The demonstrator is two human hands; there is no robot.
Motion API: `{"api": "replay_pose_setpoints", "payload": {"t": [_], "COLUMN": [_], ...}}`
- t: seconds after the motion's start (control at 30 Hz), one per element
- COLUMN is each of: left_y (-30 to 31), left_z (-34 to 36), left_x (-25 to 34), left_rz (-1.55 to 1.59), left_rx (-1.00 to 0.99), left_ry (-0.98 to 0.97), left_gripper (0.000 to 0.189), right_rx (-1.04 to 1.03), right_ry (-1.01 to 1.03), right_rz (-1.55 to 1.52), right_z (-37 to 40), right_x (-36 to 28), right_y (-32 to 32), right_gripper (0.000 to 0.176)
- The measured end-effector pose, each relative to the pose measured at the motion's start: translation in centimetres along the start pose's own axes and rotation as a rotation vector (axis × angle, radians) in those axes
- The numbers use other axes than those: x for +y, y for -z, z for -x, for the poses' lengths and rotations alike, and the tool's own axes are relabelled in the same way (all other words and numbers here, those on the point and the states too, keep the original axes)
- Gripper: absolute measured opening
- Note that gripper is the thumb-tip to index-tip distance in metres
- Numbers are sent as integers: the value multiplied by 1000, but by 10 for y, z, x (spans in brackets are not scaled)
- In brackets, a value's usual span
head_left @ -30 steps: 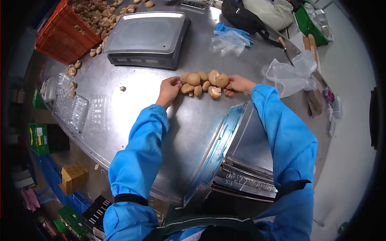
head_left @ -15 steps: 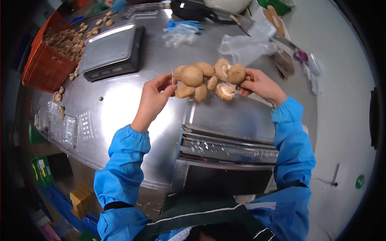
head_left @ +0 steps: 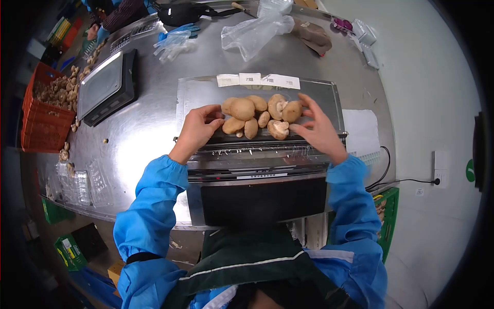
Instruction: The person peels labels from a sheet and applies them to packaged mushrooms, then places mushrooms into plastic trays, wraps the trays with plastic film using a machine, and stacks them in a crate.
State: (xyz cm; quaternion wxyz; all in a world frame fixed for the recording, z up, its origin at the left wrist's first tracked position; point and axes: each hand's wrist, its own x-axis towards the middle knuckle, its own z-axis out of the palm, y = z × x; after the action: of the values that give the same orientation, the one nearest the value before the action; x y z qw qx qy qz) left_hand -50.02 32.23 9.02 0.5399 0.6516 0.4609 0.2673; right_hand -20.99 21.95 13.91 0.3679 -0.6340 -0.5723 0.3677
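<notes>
Several brown mushrooms (head_left: 243,109) lie together in what seems to be a clear tray, its edges barely visible, on the metal bench-top machine (head_left: 314,92) in front of me. Some mushrooms are cap up, and a few on the right show pale gills and stems. At the left end, my left hand (head_left: 198,129) is closed, with thumb and curled forefinger at the tray's edge. My right hand (head_left: 316,129) is open at the other end, fingers spread and thumb close to the rightmost mushrooms.
On the left stand a scale (head_left: 105,87) and an orange basket (head_left: 46,126) of mushrooms, with empty clear trays (head_left: 85,185) nearer me. Toward the back lie plastic bags (head_left: 257,33), gloves (head_left: 177,41) and a black bag (head_left: 182,14). Another person's sleeve (head_left: 123,15) shows at back left.
The mushrooms have come down from the air onto the machine. My right hand has let go and spread its fingers. The view has shifted, showing more of the machine.
</notes>
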Motion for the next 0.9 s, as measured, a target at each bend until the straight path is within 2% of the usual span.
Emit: {"api": "replay_pose_setpoints", "payload": {"t": [0.13,0.2,0.33,0.4,0.43,0.5,0.57,0.63,0.67,0.73,0.77,0.83,0.87,0.9], "left_y": [-4,-5,-6,-6,-5,0,12,22,22,21,16,2,0,2], "left_z": [3,4,5,10,14,27,57,91,103,121,120,105,100,105], "left_x": [2,-1,0,2,2,3,9,17,19,21,13,-8,-1,4], "left_rz": [-6,9,21,6,-76,-157,-415,-644,-643,-782,-785,-494,-356,-360], "left_rx": [-2,24,48,63,113,161,330,384,383,348,344,339,283,283], "left_ry": [4,-16,4,-10,-52,-94,-242,-122,-123,126,128,-18,119,117], "left_gripper": [34,33,33,34,33,33,26,20,20,19,19,19,27,27], "right_rx": [141,292,327,250,251,280,288,430,430,323,321,310,238,239], "right_ry": [-2,66,171,225,224,373,322,282,282,-32,-36,-67,-237,-236], "right_rz": [75,-42,-170,165,164,295,237,486,487,776,774,603,160,157], "right_z": [0,5,7,7,9,12,34,61,75,95,94,80,72,74], "right_x": [16,15,-6,-23,-21,-14,-13,0,8,25,32,37,31,29], "right_y": [-7,-2,-16,-27,-30,-35,-22,-3,3,7,0,-20,-24,-22], "right_gripper": [56,51,52,49,49,46,40,33,33,24,24,19,15,15]}}
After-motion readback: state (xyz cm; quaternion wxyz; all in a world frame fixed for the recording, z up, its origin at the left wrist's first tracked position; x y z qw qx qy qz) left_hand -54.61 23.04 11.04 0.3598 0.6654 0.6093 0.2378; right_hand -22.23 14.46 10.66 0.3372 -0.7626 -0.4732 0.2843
